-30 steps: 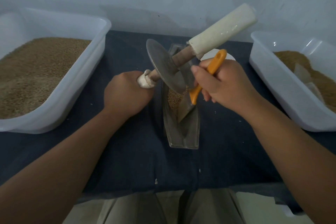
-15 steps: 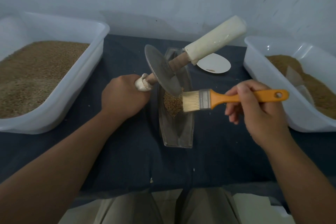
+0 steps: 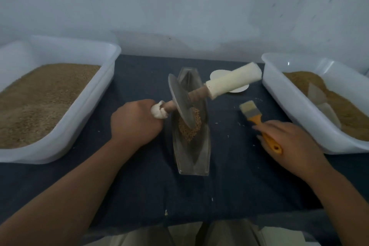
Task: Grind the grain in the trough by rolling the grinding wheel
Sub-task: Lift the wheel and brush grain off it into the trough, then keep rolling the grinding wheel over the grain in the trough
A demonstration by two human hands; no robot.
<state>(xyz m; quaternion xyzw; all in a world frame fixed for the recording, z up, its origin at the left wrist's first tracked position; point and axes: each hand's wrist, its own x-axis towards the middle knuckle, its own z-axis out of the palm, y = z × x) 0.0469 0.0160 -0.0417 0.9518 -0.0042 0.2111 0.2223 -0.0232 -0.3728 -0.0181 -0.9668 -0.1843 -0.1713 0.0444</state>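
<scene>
Markings: none legible. No text, label, brand or number on the tubs (image 3: 85, 110), brush (image 3: 252, 114), trough (image 3: 192, 163) or grinding wheel (image 3: 179, 102) — view dim.

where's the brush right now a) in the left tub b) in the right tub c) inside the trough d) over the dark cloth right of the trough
d: the brush is down at the dark cloth to the right of the trough, outside both tubs, with the right hand on its orange handle.
</scene>
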